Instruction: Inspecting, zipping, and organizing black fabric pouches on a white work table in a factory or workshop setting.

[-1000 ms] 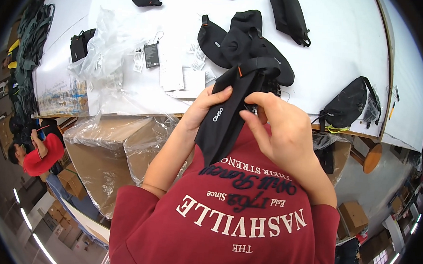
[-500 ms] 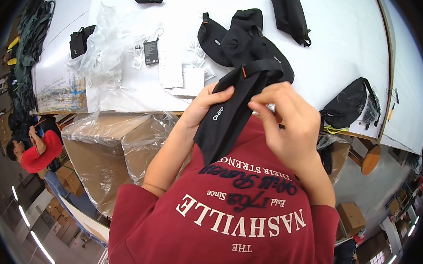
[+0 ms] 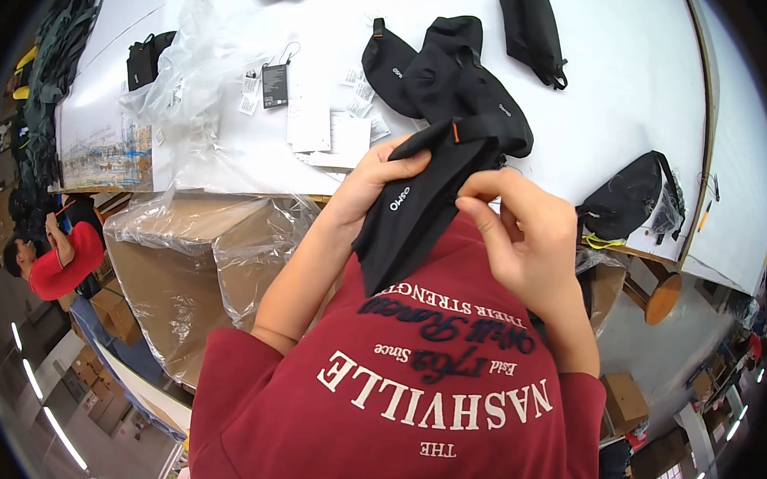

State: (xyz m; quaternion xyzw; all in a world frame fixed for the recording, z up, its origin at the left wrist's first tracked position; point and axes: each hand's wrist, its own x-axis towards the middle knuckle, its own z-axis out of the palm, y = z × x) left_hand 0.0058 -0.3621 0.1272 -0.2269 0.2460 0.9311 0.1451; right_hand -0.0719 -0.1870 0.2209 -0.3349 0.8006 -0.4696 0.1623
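Observation:
I hold a long black fabric pouch with a small orange tab upright in front of my red shirt. My left hand grips its left edge near the top. My right hand pinches its right edge with thumb and fingers. Just beyond it, on the white table, lies a heap of black pouches. Paper tags and cards lie to the left of that heap.
Crumpled clear plastic bags sit on the table's left. A cardboard box lined with clear plastic stands below the table edge. A black waist bag lies at the right edge. Another person in red is at far left.
The pouch and both hands have stayed in front of my chest; my right fingers have shifted along the pouch's right edge, now pinching it higher.

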